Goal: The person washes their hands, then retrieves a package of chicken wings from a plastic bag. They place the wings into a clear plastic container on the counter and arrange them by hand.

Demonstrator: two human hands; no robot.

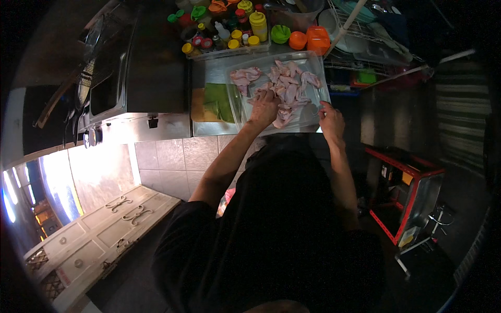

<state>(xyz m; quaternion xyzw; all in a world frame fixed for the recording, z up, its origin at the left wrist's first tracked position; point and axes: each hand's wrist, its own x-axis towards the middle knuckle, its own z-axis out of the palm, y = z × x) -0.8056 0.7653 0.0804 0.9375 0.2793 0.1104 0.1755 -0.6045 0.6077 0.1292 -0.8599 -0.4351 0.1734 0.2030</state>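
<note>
Raw chicken wings (289, 88) lie spread in a clear plastic tub (321, 74) on a steel counter. Some pieces sit apart at the tub's far left. My left hand (265, 107) reaches into the tub with bent fingers on pieces at the pile's left edge; whether it grips one cannot be told. My right hand (332, 119) is at the tub's near right corner, fingertips at the rim, fingers curled. Left of the tub, a green cloth (219, 101) lies over a wooden cutting board (198, 105), partly behind the tub's wall.
Behind the tub stands a clear bin (231, 53) of sauce bottles and jars, beside green (280, 34) and orange bowls (298, 40). A wire rack (368, 58) with dishes rises at the right. A stove or griddle (156, 62) adjoins the counter at left. A red-framed cabinet (415, 195) stands lower right.
</note>
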